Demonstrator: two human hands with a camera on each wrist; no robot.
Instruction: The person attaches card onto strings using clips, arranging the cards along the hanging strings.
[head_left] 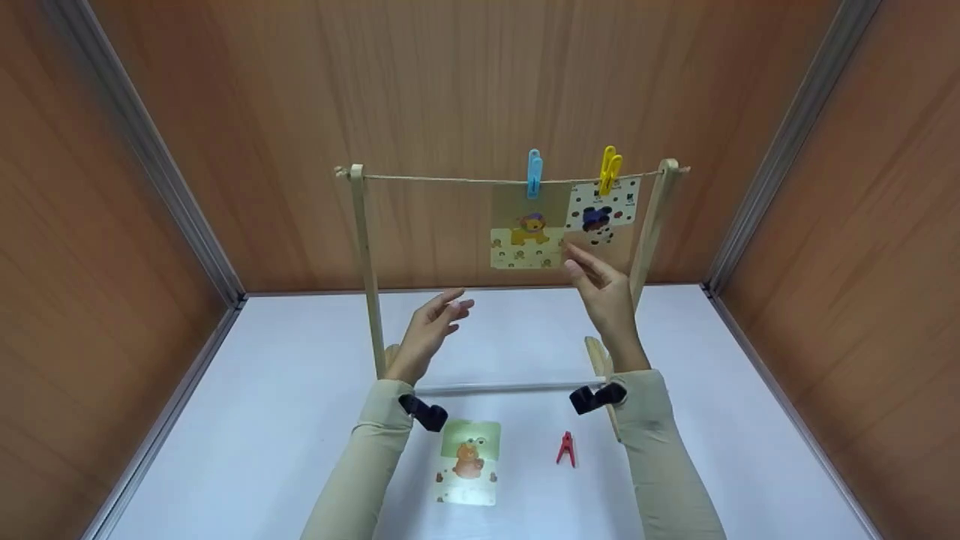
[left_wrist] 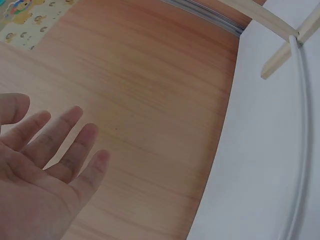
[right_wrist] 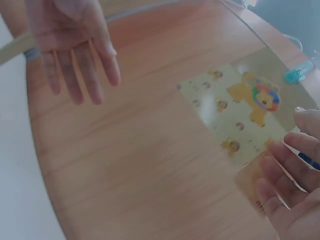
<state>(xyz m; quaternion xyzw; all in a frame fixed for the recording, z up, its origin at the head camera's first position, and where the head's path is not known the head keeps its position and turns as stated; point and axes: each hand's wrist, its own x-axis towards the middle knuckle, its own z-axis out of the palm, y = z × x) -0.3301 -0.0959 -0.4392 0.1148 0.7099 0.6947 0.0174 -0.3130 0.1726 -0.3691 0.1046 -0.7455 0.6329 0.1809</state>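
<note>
My left hand (head_left: 429, 330) hangs in mid-air left of the cards, fingers spread and holding nothing. Up at the right, my right hand (head_left: 609, 300) has its fingertips right by the lower right corner of a lion card (head_left: 517, 255), its fingers loosely bent with nothing pinched between them. A blue clothespin (head_left: 534, 176) clips that card to the string (head_left: 442, 179). Beside it, a yellow clothespin (head_left: 610, 172) holds a dotted card (head_left: 626, 201) with a cartoon figure. In the right wrist view, the lion card (right_wrist: 220, 107) hangs just beyond the fingers.
The string runs between two wooden posts (head_left: 366, 262), joined low down by a white rod (head_left: 495, 388). On the white table (head_left: 285, 450) lie a bear card (head_left: 469, 484) and, to its right, a red clothespin (head_left: 566, 450). Wood-grain panels (head_left: 420, 90) enclose the back and sides.
</note>
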